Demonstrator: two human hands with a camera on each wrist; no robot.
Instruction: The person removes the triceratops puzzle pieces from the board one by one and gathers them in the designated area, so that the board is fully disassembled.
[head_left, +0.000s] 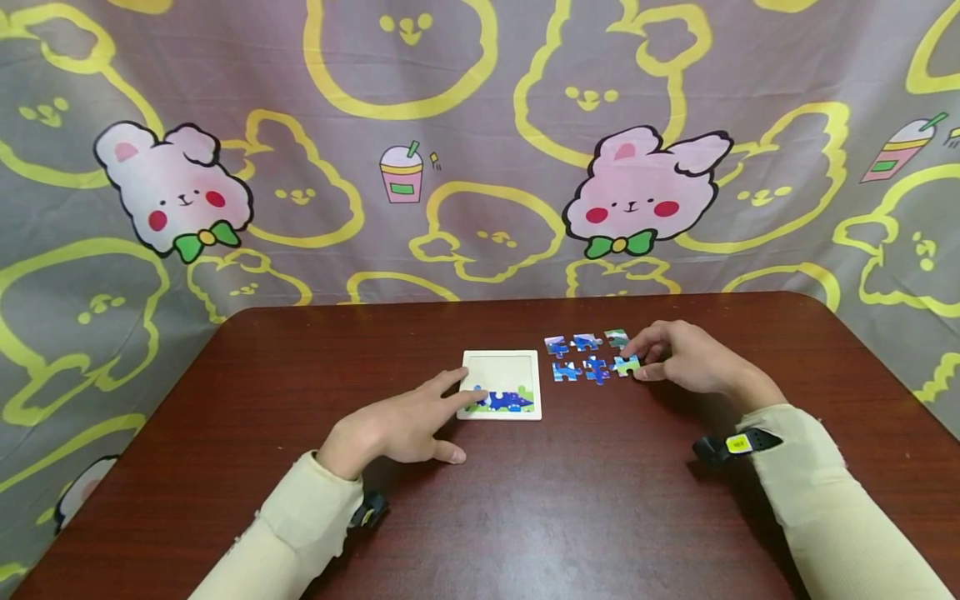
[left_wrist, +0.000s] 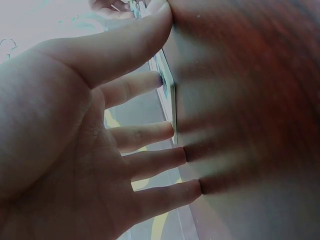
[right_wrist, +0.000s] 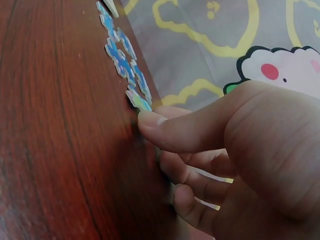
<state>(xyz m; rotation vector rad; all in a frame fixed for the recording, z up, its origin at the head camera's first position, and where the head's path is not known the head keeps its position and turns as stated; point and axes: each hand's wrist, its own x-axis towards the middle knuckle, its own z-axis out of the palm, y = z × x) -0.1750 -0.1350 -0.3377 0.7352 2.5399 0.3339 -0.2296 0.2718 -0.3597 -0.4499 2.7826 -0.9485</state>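
A square white puzzle tray [head_left: 501, 372] lies on the table, with joined pieces showing a blue creature [head_left: 512, 402] along its near part. My left hand [head_left: 397, 423] is spread over the tray's left side; its index finger touches the pieces, and other fingertips rest on the rim and the table. On the right, my right hand [head_left: 693, 360] pinches a green and blue puzzle piece [head_left: 626, 366] by its edge between thumb and fingers. In the right wrist view the thumb partly covers this piece [right_wrist: 138, 100].
Several loose puzzle pieces [head_left: 587, 342] lie in two rows right of the tray. The dark wooden table [head_left: 570, 500] meets a patterned curtain [head_left: 480, 150] at its far edge. Black bands with small devices [head_left: 731, 446] sit on both wrists.
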